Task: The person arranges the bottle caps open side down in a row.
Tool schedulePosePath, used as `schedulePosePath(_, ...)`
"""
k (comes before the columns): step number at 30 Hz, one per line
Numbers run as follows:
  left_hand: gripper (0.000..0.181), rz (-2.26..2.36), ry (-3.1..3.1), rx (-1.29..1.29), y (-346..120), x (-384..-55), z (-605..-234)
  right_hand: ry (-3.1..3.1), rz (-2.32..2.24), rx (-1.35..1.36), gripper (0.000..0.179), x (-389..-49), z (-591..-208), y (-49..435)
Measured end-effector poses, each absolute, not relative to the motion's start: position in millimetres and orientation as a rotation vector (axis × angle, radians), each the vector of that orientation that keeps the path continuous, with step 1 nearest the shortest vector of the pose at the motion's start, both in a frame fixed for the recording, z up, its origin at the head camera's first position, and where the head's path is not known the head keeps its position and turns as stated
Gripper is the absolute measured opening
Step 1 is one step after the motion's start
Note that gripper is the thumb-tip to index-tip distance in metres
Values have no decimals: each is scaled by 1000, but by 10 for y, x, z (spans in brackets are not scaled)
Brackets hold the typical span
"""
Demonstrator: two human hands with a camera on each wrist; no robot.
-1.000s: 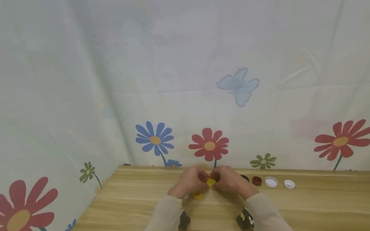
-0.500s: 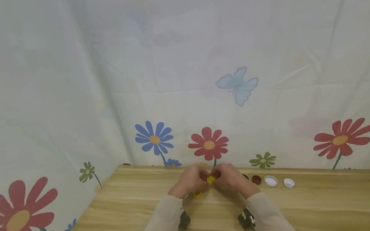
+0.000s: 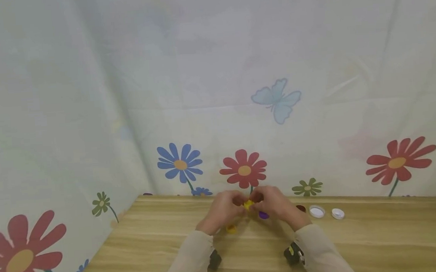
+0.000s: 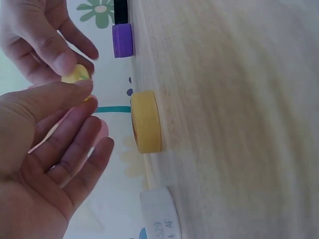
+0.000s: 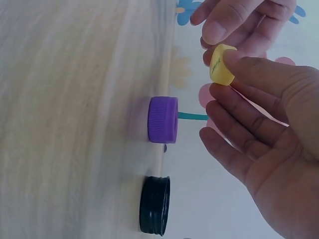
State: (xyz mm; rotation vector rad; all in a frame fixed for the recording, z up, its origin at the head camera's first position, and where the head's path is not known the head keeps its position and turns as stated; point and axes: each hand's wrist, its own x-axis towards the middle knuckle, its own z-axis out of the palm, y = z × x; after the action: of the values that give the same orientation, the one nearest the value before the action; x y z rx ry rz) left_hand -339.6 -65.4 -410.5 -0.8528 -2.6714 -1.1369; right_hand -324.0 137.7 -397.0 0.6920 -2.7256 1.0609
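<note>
Moved: my left hand, right hand and small yellow cap, slightly toward 12 o'clock, baring the purple screw cap at 4 | Fingers: both hands pinching small yellow cap, above surface | Step, I judge: two-handed handling; next wants steady grip

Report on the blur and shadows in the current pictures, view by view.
Head: soft, even light, faint shadows on the table between the sleeves; left wrist: wood grain at the far right blurred; right wrist: purple cap's ridges clear, green marking on the yellow piece too soft to read.
</note>
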Motion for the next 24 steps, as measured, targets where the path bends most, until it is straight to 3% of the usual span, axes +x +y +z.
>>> schedulePosePath(24, 15, -1076, -2582, -858, -724, -3328, -4019, -2682, 1166, 703, 8, -3143, -3887, 1415)
